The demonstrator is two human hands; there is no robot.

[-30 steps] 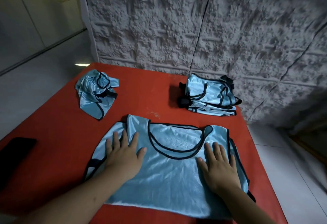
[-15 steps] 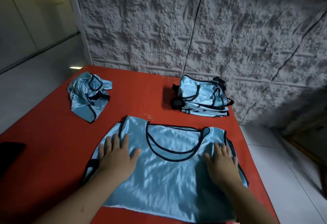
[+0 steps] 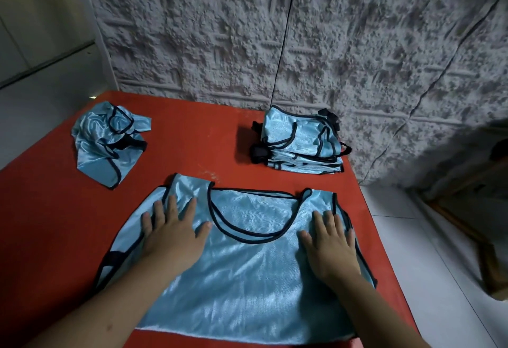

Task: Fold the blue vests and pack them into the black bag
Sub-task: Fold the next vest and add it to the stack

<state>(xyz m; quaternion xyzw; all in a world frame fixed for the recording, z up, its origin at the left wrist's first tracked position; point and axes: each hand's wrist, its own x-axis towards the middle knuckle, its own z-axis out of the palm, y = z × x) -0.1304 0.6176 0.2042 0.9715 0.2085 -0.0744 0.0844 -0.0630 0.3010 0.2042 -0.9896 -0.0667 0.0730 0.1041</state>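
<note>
Vest (image 3: 242, 273) light blue, shiny, black-trimmed, spread flat; left hand (image 3: 173, 237), right hand (image 3: 331, 248) pressing, fingers straight.

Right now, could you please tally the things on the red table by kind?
Flat spread vest: 1
Crumpled vest: 1
Stack of folded vests: 1 (number inside cannot be told)
Hands pressing the flat vest: 2, left, right
Total: 5

The spread vest (image 3: 247, 273), the crumpled vest (image 3: 105, 144) and the folded stack (image 3: 301, 141) are coloured shiny light blue, edged in black. The table (image 3: 192, 133) is covered in red; the wall (image 3: 330, 39) is patterned in rough grey-white.
</note>
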